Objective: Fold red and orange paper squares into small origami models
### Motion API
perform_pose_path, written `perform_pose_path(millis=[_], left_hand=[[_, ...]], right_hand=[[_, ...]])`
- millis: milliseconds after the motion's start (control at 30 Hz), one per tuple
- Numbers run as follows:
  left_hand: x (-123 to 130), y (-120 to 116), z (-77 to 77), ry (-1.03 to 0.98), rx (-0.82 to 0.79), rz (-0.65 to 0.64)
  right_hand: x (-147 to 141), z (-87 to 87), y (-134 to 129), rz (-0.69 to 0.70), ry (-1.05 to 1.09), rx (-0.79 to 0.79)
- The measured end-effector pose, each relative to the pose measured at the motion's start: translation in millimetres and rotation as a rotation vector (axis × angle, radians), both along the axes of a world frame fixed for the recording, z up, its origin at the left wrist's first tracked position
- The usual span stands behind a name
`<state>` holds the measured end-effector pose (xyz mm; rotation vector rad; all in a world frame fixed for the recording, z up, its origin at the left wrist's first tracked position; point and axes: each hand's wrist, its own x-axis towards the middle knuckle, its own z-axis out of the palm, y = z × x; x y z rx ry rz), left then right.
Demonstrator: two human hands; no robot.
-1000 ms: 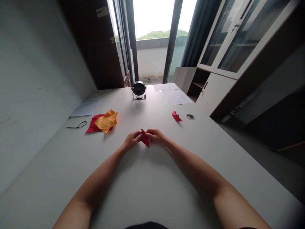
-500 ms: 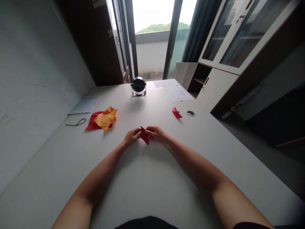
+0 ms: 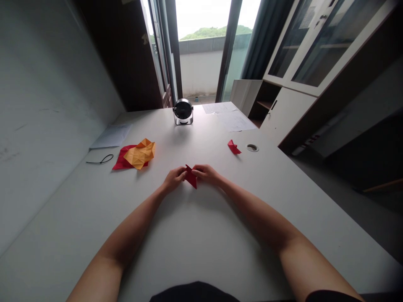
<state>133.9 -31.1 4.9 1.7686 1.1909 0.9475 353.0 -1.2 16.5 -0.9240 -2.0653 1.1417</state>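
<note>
Between my two hands is a piece of folded red paper [image 3: 191,178], held over the middle of the white table [image 3: 195,226]. My left hand [image 3: 175,178] pinches its left edge between thumb and fingers. On the opposite side, my right hand [image 3: 204,172] grips the upper right part, its thumb lying over the paper. One pointed corner hangs down toward me. Parts of the folds are hidden behind the fingers. Farther right stands a small folded red paper shape [image 3: 234,147], apart from both hands.
To the left, a creased orange sheet [image 3: 140,154] overlaps a red sheet [image 3: 121,161]. A black cable tie [image 3: 100,160] and white papers [image 3: 111,136] lie near the wall. A round black-and-silver device [image 3: 183,112] stands at the back, and a cable hole [image 3: 252,147] is at right.
Both hands keep hold of the folded red paper in nearly the same pose. The whole view has shifted very slightly.
</note>
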Motion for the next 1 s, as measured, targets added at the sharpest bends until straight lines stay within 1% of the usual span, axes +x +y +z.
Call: perform_pose_path(millis=[300,700,1000], left_hand=[[0.3,-1.0,2.7,-0.003,-0.004,-0.002],[0.3,-1.0,2.6,-0.008,-0.010,0.013],[-1.4,0.0,1.4,0.019,0.028,-0.016]], right_hand=[[0.2,4.6,-2.6,-0.001,-0.002,-0.014],[-0.1,4.1,-2.2,0.001,-0.002,-0.006],[0.1,4.4,-2.1,0.004,0.006,-0.009]])
